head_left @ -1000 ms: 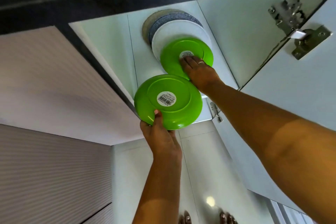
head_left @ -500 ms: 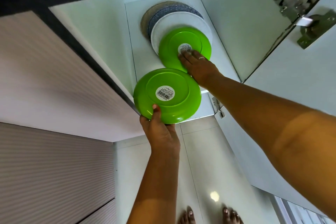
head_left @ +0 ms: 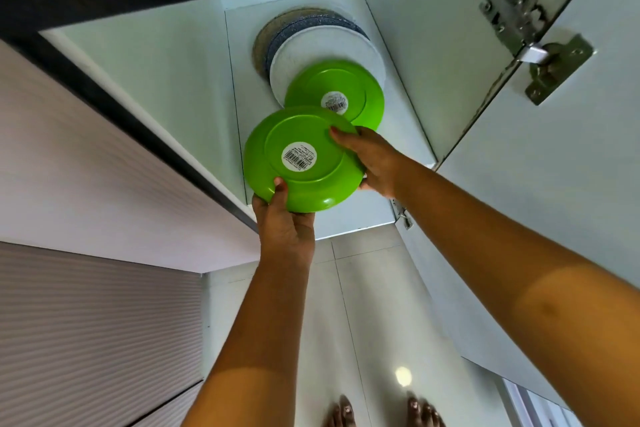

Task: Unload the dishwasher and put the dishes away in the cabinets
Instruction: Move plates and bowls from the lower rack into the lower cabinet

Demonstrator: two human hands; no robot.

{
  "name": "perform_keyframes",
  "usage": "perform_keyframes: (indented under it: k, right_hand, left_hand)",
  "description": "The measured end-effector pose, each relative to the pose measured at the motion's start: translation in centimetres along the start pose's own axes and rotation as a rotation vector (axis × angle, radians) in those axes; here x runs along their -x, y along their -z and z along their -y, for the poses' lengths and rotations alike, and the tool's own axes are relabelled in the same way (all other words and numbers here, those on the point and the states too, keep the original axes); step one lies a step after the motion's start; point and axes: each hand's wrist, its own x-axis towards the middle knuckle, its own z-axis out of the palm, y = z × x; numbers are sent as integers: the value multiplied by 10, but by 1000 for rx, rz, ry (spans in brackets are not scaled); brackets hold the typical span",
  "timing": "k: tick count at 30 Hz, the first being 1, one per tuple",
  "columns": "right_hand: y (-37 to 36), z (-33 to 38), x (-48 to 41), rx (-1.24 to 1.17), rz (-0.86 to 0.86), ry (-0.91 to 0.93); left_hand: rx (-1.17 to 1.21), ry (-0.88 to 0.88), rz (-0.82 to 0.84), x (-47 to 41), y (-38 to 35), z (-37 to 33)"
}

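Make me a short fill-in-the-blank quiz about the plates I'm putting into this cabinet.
The left hand and right hand both grip the nearer round plastic plate, coloured ___.
The round white sticker on its underside shows a ___.
A matching second plate, deeper in the cabinet, overlaps a larger round plate coloured ___.
Missing words: green; barcode; white.

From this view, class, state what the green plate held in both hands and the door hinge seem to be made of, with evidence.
Held green plate: probably plastic, glossy; even bright colour, soft highlights along the rim, a barcode sticker underneath. Door hinge: metal, silvery with a dull sheen; screw heads show in its plates.
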Motion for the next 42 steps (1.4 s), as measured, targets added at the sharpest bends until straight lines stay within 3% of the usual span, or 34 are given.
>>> perform_keyframes:
  k: [9,19,23,27,32,38,42]
  right_hand:
    - [49,-8,-11,103,-214,110]
    - [45,-3,-36,278,-423,267]
    - [45,2,-42,628,-440,362]
    - [42,0,-41,719,-446,383]
    - [40,-6,-40,659,-486,357]
    - [42,-9,-38,449,-471,180]
    - [39,-6,-40,398,-451,186]
  left_hand:
    - [-695,103,41,-39,-25,9]
    - [-1035,43,1,-88,-32,14]
    - [-1094,-18,28,-102,-33,19]
    - [-1155,-45,10,-110,-29,23]
    - [-1115,-22,-35,-113,-23,26]
    - [-1074,-17,-118,-108,-12,28]
    - [-1115,-40,-150,-107,-14,25]
